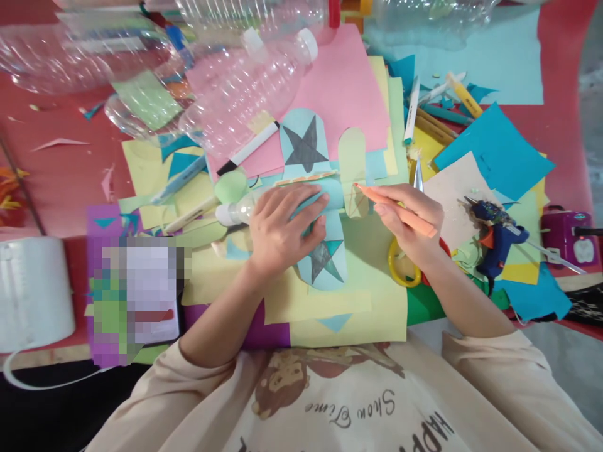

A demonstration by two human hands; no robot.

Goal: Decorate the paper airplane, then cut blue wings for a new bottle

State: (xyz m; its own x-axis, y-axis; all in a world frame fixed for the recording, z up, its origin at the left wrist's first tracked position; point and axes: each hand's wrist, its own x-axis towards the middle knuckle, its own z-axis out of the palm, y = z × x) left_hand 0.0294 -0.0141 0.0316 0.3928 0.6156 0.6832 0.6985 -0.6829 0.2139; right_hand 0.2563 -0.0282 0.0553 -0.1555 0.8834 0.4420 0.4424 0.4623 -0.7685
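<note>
My left hand (287,229) presses over a small plastic bottle (242,211) that lies on its side, its fingers curved round the blue paper (333,192) on it. Light-blue paper wings stick out from it: the upper wing (301,129) and the lower wing (343,273) each bear a dark star. Past its right end is a pale yellow-green rounded paper strip (352,147) with an orange star outline on its lower part. Closed in a pen grip, my right hand (409,216) holds an orange marker (400,213), tip at the outline.
Clear plastic bottles (249,94) crowd the back. Scissors (405,263) lie partly under my right forearm. A blue glue gun (494,242) rests at the right, near loose markers (464,94) and blue paper (494,150). A phone (153,289), partly blurred, lies left.
</note>
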